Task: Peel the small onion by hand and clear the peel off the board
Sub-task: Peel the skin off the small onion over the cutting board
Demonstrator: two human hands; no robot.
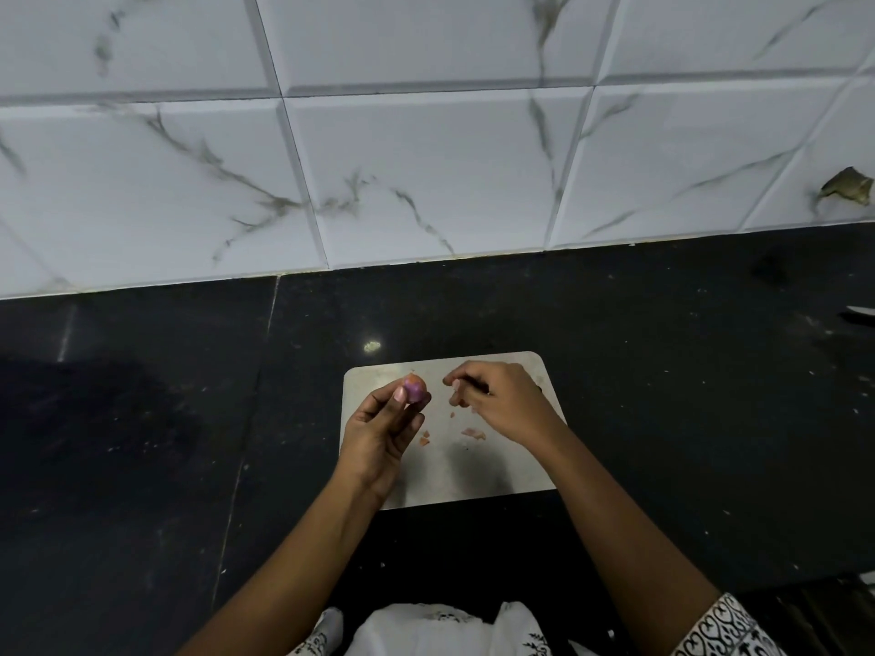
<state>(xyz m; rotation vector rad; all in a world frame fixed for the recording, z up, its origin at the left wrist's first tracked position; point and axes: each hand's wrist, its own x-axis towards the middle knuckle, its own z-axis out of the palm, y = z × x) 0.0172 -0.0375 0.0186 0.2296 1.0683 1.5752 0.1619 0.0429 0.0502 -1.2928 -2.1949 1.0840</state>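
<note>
Two hands over the board (pixel 502 475): my left hand (pixel 379 433) pinches the small onion (pixel 415 388) at its fingertips; my right hand (pixel 497 400), beside it, curls around a peel scrap, I judge. Peeling continues; next, strip remaining skin, then sweep the peel bits (pixel 473 434) below my grip away.

We see a dark countertop (pixel 142 442) filling the lower frame, white marble-veined wall tiles (pixel 426 172) above, and a chipped hole (pixel 847 189) at right.
</note>
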